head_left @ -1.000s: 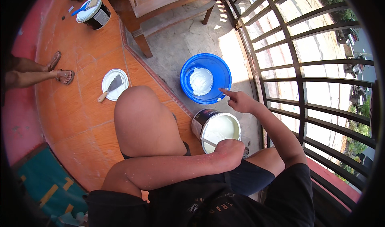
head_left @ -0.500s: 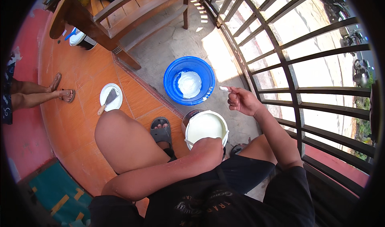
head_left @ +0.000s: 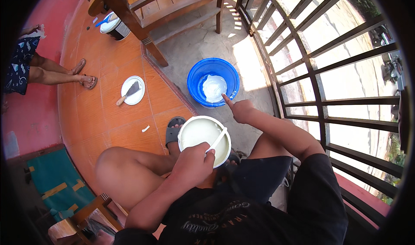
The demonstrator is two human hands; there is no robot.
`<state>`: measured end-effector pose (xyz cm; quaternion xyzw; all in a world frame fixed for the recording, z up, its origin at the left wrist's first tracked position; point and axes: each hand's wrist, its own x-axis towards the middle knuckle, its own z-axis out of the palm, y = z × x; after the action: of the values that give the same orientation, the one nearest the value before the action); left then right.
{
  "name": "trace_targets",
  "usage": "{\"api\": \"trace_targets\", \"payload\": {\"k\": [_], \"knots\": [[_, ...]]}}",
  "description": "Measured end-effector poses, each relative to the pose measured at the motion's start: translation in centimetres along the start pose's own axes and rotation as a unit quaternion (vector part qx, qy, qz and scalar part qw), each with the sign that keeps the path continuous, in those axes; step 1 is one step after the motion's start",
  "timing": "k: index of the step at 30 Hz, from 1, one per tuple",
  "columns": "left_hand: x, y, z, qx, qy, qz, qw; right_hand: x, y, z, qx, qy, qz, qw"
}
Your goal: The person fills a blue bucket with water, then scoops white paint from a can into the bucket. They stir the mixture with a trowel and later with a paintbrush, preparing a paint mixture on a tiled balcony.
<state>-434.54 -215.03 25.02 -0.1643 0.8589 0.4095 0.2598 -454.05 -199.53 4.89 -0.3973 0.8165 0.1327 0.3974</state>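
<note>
A white bucket [head_left: 183, 130] full of pale creamy paint stands between my bent legs. My left hand [head_left: 192, 163] is closed around a white stirring stick [head_left: 219, 137] whose end dips into the paint. My right hand [head_left: 242, 110] hovers just beyond the white bucket. Its index finger is stretched out toward a blue bucket [head_left: 196, 78], the other fingers are curled, and it holds nothing. The blue bucket stands on the concrete floor with a little white paint in its bottom.
A black iron railing [head_left: 311, 72] runs along the right. A wooden bench [head_left: 173, 3] stands behind, with a paint can [head_left: 114, 26] beneath it. A white plate [head_left: 137, 99] bearing a putty knife lies on orange tiles. Another person's sandalled feet [head_left: 84, 78] are at left.
The view has swung so both buckets sit more central. My left hand stays at the white bucket with the stick. My right hand still hovers by the blue bucket, index finger now stretched out.
</note>
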Motion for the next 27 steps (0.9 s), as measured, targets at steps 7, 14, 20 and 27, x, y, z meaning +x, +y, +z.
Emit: {"api": "trace_targets", "payload": {"k": [7,14,20,27], "knots": [[-1.8,-1.7,-1.9,-0.084,0.057,-0.058,0.993,0.6,0.8,1.6,-0.007,-0.016,0.001,1.000],[-1.5,-4.6,-2.4,-0.131,0.098,-0.080,0.983,-1.6,4.1,0.1,0.123,0.081,-0.046,0.988],[-1.9,-6.5,-3.3,-0.213,0.158,-0.058,0.963,-0.6,3.7,0.8,0.389,0.152,-0.087,0.904],[-1.5,-9.2,-7.6,-0.233,0.250,-0.081,0.936,0.8,4.9,0.6,0.686,0.172,-0.073,0.703]]}}
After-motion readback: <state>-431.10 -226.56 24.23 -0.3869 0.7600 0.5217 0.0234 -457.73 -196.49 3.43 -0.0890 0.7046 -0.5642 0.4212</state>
